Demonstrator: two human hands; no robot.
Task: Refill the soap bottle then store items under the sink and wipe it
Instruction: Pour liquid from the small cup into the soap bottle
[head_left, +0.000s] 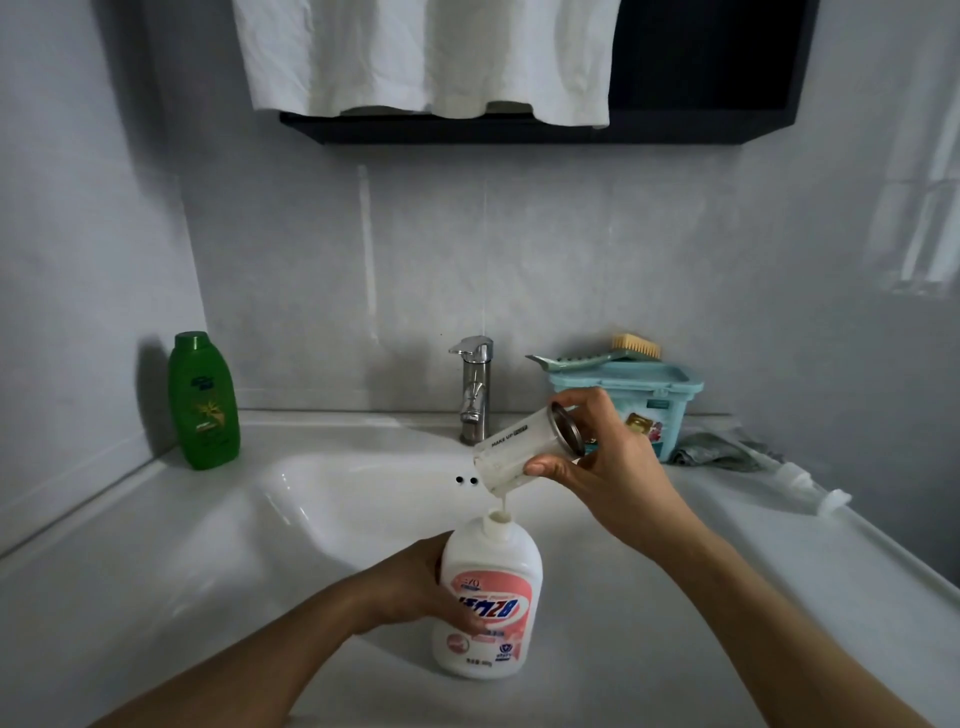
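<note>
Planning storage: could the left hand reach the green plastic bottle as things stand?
Probably not yet: the left hand grips the white soap bottle being filled. Otherwise nothing visible stands between it and the green plastic bottle.

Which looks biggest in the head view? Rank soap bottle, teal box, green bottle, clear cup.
1. soap bottle, nearest the camera.
2. teal box, partly hidden by the right hand; close to first, unsure.
3. green bottle and clear cup: too alike to rank.
</note>
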